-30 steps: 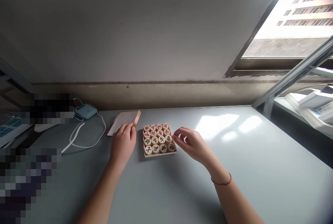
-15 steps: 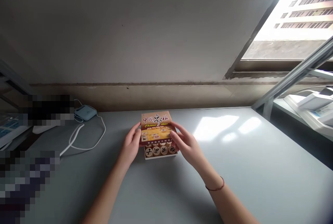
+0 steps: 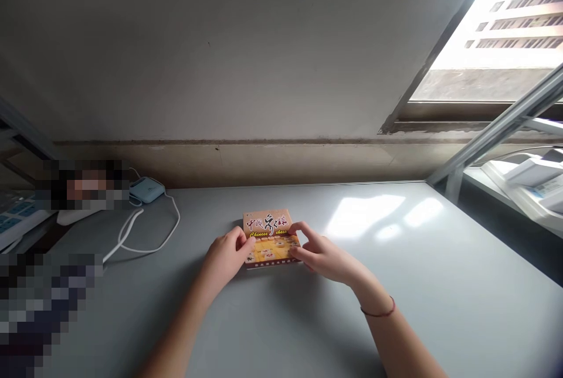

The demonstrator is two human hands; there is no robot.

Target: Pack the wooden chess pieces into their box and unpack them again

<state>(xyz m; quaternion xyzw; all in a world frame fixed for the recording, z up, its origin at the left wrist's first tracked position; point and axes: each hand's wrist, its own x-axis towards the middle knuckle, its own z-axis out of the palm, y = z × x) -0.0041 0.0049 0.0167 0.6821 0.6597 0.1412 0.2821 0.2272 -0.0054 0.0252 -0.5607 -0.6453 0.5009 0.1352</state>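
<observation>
Lid (image 3: 270, 240): lower and nearer than half a second ago, when a row of discs showed in front; none show now.
Place: lying level on the grey desk (image 3: 422, 272), between both hands.
Left hand (image 3: 226, 252): thumb at the lid's left edge; whether it pinches, I can't tell.
Right hand (image 3: 325, 255): thumb and forefinger apart, both touching the right edge; pressure unclear.
Handling: probably light, thin card that dents; best held by opposite sides.
</observation>
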